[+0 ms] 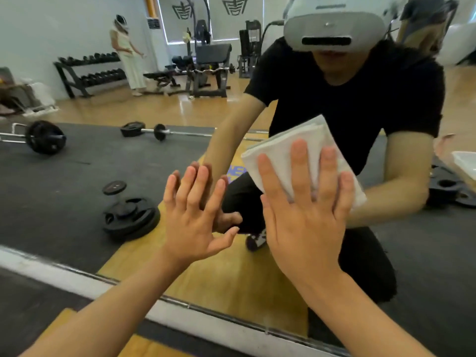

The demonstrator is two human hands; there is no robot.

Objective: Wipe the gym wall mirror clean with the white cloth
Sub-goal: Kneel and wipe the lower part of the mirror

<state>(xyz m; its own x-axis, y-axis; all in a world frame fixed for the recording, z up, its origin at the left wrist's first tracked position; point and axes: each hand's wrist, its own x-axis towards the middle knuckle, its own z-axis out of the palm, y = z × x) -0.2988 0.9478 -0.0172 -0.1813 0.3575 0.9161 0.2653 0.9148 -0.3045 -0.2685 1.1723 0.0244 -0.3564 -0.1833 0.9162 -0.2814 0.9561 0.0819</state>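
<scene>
- The right hand is pressing a folded white cloth flat against the mirror. Its fingers are lying straight and slightly spread over the cloth's lower half, not curling round it.
- The cloth is sitting on the glass right of centre, tilted, with its upper corner sticking out above the fingertips.
- The left hand is resting flat on the bare glass just left of the cloth and holding nothing. Its fingers are fanned out straight, the thumb is pointing toward the other hand, and the fingertips are meeting their own reflection.
- The two hands are lying side by side, near each other but not touching.
- The mirror is showing the person kneeling in a black T-shirt and wearing a white headset.
- Also reflecting in the glass are a barbell and a stack of weight plates on a dark mat. Farther back are a dumbbell rack and a second person in light clothes standing beside it.
- A white strip is running along the floor beneath the mirror's bottom edge.
</scene>
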